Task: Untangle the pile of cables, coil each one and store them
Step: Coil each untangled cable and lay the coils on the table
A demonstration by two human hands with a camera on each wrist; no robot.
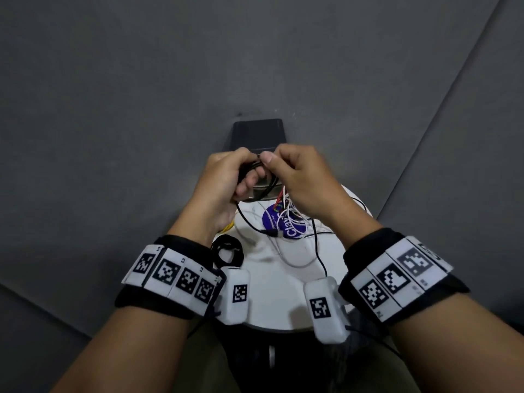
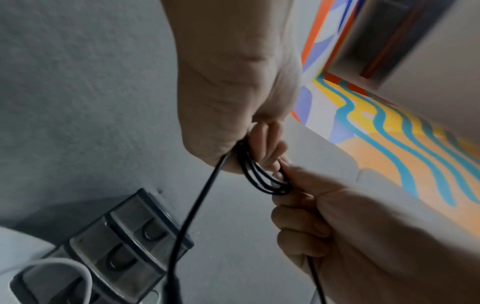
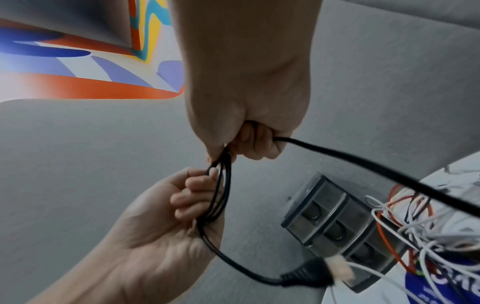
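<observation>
Both hands are raised over a round white table and share one black cable. My left hand has its fingers curled through several small loops of it. My right hand pinches the top of the same loops, and the free length runs out of its fist toward the table. The cable's black plug end hangs below my left palm. A tangle of thin white and red cables lies on the table under my right hand.
A black coiled cable lies at the table's left edge, near a bit of yellow cable. A dark drawer unit with clear fronts stands at the far edge. A blue printed disc lies under the tangle. Grey floor surrounds the table.
</observation>
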